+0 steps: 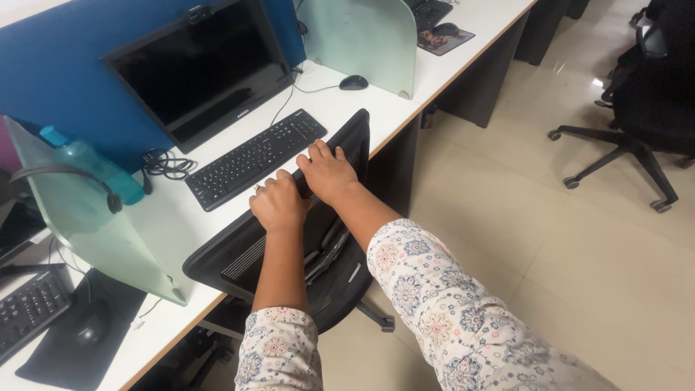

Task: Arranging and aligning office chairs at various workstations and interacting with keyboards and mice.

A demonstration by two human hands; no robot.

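Observation:
A black mesh-backed office chair [239, 253] is pushed up against the white desk [166, 224]. Both my hands rest on the top edge of its backrest. My left hand [277, 203] curls over the rim with a ring on one finger. My right hand [326, 170] lies beside it, fingers bent over the same edge. A black keyboard [253, 156] sits on the desk just beyond my hands, in front of a dark monitor [203, 69].
A black mouse [353, 82] lies right of the keyboard. A blue bottle [94, 165] and a headset [69, 177] sit by a frosted divider [87, 224]. Another frosted divider [365, 40] stands farther right. A second black chair [637, 94] stands on the tiled floor [550, 239].

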